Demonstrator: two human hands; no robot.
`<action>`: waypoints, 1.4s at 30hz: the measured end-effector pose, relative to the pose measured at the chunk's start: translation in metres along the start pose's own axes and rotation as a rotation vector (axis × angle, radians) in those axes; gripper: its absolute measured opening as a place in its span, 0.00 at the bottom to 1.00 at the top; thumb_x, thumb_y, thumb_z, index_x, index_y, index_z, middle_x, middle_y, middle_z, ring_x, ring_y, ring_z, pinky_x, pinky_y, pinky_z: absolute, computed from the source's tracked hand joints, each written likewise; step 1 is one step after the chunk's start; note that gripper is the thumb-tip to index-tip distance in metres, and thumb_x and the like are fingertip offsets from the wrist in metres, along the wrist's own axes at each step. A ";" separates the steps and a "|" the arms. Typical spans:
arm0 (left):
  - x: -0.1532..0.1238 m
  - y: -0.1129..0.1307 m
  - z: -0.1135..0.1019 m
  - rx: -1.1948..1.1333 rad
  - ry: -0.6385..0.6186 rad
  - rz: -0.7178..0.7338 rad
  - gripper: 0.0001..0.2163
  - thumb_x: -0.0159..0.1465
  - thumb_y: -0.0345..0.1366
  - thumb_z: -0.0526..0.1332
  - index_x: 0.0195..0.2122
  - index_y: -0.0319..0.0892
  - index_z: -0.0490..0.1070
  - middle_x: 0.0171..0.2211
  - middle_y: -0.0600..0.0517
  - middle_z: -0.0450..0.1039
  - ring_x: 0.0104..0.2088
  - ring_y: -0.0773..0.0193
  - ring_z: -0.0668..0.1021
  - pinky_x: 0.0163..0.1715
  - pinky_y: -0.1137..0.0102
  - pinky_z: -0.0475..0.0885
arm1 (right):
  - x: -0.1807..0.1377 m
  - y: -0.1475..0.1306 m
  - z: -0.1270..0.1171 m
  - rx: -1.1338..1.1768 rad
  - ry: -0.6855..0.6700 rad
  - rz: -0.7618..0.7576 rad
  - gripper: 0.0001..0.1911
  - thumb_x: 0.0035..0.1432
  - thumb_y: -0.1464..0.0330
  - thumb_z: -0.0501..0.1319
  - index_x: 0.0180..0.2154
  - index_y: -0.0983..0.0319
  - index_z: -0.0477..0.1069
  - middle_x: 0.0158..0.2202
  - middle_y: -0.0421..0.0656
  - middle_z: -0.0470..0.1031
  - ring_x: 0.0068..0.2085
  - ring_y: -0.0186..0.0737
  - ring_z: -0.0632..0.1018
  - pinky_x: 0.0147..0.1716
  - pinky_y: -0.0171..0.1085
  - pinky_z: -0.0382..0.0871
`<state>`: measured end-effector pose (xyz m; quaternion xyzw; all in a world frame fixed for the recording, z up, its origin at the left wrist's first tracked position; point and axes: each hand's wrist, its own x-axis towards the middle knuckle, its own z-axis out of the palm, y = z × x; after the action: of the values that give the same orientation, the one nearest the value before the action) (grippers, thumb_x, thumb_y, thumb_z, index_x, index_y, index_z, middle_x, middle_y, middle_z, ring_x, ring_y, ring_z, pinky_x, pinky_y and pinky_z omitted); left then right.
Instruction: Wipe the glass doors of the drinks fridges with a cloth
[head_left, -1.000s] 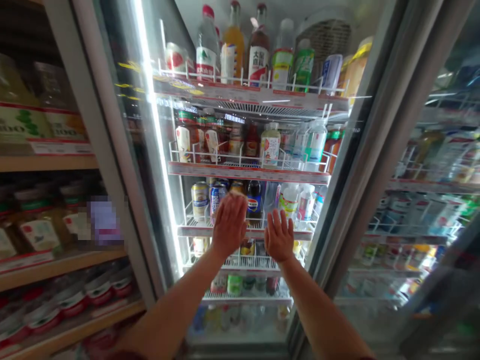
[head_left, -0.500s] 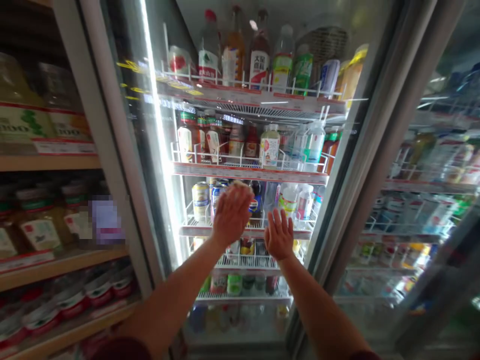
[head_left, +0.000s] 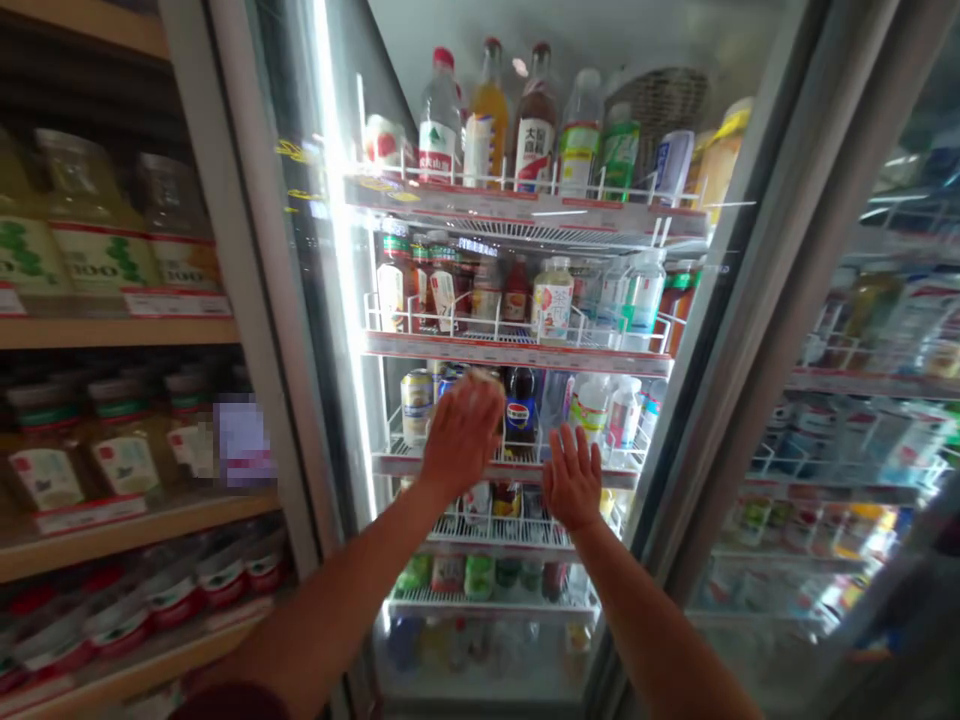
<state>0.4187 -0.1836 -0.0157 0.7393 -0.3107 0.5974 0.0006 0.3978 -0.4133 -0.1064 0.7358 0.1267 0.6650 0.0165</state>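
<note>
Both arms reach forward to a lit glass-fronted drinks fridge (head_left: 517, 345). My left hand (head_left: 461, 435) is raised in front of the can shelf, its fingers close together and blurred. A pale edge shows past its fingertips; what it belongs to is unclear. My right hand (head_left: 574, 478) is lower and to the right, palm forward, fingers stretched and slightly apart, with nothing in it. Contact with the glass cannot be made out. Behind the hands stand a dark cola bottle (head_left: 520, 405) with a blue label and a pale can (head_left: 417, 405).
Wooden shelves (head_left: 120, 333) with bottled drinks stand on the left, beside the fridge's metal frame (head_left: 247, 250). A thick metal door post (head_left: 757, 290) rises on the right, with another stocked fridge past it. A blurred-out purple item (head_left: 244, 435) is at the left shelf.
The view has shifted, so the fridge and shelves appear further right and the picture is sharper. Both hands keep nearly the same pose; the right hand has shifted slightly right in view.
</note>
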 end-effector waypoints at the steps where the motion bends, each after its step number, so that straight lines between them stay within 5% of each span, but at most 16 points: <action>1: -0.016 0.011 0.005 -0.024 -0.040 0.141 0.28 0.72 0.41 0.53 0.72 0.46 0.52 0.72 0.50 0.52 0.74 0.56 0.44 0.73 0.55 0.43 | 0.000 0.000 0.000 -0.001 -0.001 0.000 0.35 0.69 0.69 0.54 0.72 0.65 0.46 0.66 0.52 0.67 0.74 0.47 0.50 0.71 0.50 0.45; 4: -0.020 0.010 0.004 -0.035 -0.076 0.196 0.29 0.71 0.42 0.55 0.72 0.49 0.50 0.71 0.53 0.54 0.74 0.59 0.47 0.73 0.57 0.41 | 0.000 0.000 0.000 -0.007 -0.004 -0.005 0.35 0.69 0.69 0.54 0.72 0.65 0.46 0.66 0.52 0.67 0.74 0.47 0.51 0.71 0.51 0.46; 8: 0.034 -0.032 -0.017 -0.008 0.058 -0.177 0.32 0.71 0.38 0.52 0.74 0.41 0.42 0.73 0.44 0.47 0.74 0.49 0.46 0.72 0.50 0.44 | 0.002 -0.001 -0.001 -0.016 0.014 -0.010 0.36 0.68 0.69 0.54 0.72 0.65 0.46 0.67 0.52 0.66 0.74 0.47 0.52 0.71 0.50 0.46; 10: 0.039 -0.032 -0.017 -0.002 0.097 -0.233 0.32 0.71 0.38 0.52 0.74 0.39 0.41 0.74 0.42 0.44 0.74 0.47 0.44 0.72 0.48 0.45 | 0.002 -0.001 -0.001 -0.013 0.021 -0.003 0.36 0.68 0.69 0.55 0.73 0.64 0.46 0.66 0.52 0.66 0.73 0.47 0.52 0.71 0.50 0.46; 13: -0.009 0.009 0.000 -0.003 0.026 -0.126 0.32 0.70 0.38 0.54 0.73 0.37 0.44 0.74 0.42 0.44 0.74 0.46 0.41 0.72 0.49 0.43 | 0.002 0.000 -0.001 -0.009 0.012 0.008 0.36 0.68 0.69 0.55 0.73 0.63 0.46 0.67 0.51 0.66 0.73 0.47 0.54 0.71 0.49 0.46; 15: -0.057 0.041 0.014 -0.029 -0.045 0.091 0.31 0.70 0.39 0.54 0.73 0.41 0.49 0.73 0.47 0.50 0.74 0.54 0.43 0.73 0.56 0.43 | 0.001 0.000 0.000 -0.009 -0.004 0.011 0.36 0.68 0.68 0.54 0.73 0.62 0.46 0.67 0.51 0.65 0.73 0.47 0.56 0.71 0.49 0.46; 18: -0.094 0.053 0.022 -0.059 -0.117 0.321 0.26 0.71 0.40 0.55 0.70 0.49 0.56 0.70 0.54 0.57 0.74 0.65 0.48 0.73 0.63 0.41 | -0.001 0.001 0.001 -0.012 -0.015 0.012 0.36 0.68 0.68 0.54 0.73 0.62 0.46 0.68 0.50 0.65 0.72 0.47 0.56 0.71 0.49 0.46; 23: -0.035 -0.007 0.005 -0.012 -0.012 -0.082 0.31 0.71 0.38 0.54 0.73 0.41 0.46 0.72 0.45 0.52 0.74 0.52 0.45 0.73 0.52 0.43 | -0.002 0.001 0.002 -0.012 -0.023 0.013 0.37 0.67 0.68 0.55 0.73 0.63 0.46 0.69 0.51 0.63 0.73 0.48 0.54 0.71 0.50 0.44; 25: -0.020 -0.013 0.004 -0.024 0.051 -0.221 0.33 0.71 0.38 0.54 0.74 0.39 0.42 0.73 0.42 0.47 0.74 0.49 0.44 0.72 0.48 0.44 | -0.002 0.001 0.001 -0.010 -0.031 0.017 0.37 0.67 0.69 0.55 0.73 0.62 0.45 0.69 0.51 0.62 0.73 0.47 0.55 0.71 0.50 0.45; 29: -0.068 0.032 0.019 -0.021 0.047 -0.236 0.31 0.70 0.34 0.55 0.72 0.37 0.49 0.71 0.39 0.52 0.74 0.46 0.45 0.71 0.47 0.48 | -0.002 0.001 0.000 -0.009 -0.023 0.020 0.37 0.67 0.69 0.55 0.73 0.62 0.45 0.68 0.50 0.63 0.73 0.47 0.54 0.72 0.49 0.44; 32: -0.119 0.055 0.028 -0.020 -0.048 -0.007 0.25 0.69 0.33 0.56 0.68 0.46 0.61 0.64 0.47 0.68 0.71 0.53 0.58 0.71 0.55 0.50 | -0.002 0.002 0.001 -0.011 -0.018 0.012 0.36 0.67 0.69 0.55 0.73 0.63 0.46 0.68 0.51 0.64 0.73 0.48 0.53 0.71 0.50 0.45; 35: -0.117 0.022 0.021 -0.004 -0.065 0.084 0.25 0.68 0.32 0.56 0.67 0.49 0.62 0.63 0.49 0.70 0.70 0.56 0.62 0.72 0.56 0.50 | -0.003 0.002 0.001 -0.015 -0.025 0.011 0.35 0.68 0.69 0.54 0.72 0.62 0.47 0.68 0.51 0.64 0.73 0.48 0.55 0.71 0.50 0.47; 39: -0.053 -0.051 -0.006 0.064 0.080 -0.186 0.33 0.69 0.35 0.53 0.74 0.38 0.43 0.72 0.39 0.51 0.73 0.45 0.51 0.70 0.46 0.52 | -0.002 0.001 0.001 -0.006 -0.001 0.006 0.36 0.67 0.69 0.55 0.73 0.63 0.46 0.68 0.50 0.65 0.73 0.47 0.52 0.71 0.49 0.46; 42: -0.042 -0.057 -0.011 0.046 0.106 -0.315 0.33 0.70 0.34 0.51 0.74 0.40 0.38 0.73 0.38 0.44 0.73 0.43 0.47 0.70 0.42 0.51 | -0.001 0.000 0.000 -0.002 -0.001 0.005 0.36 0.67 0.70 0.55 0.72 0.63 0.46 0.68 0.50 0.64 0.74 0.46 0.52 0.71 0.49 0.45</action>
<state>0.4314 -0.1147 -0.0291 0.7462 -0.1766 0.6350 0.0936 0.3980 -0.4137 -0.1077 0.7363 0.1239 0.6650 0.0156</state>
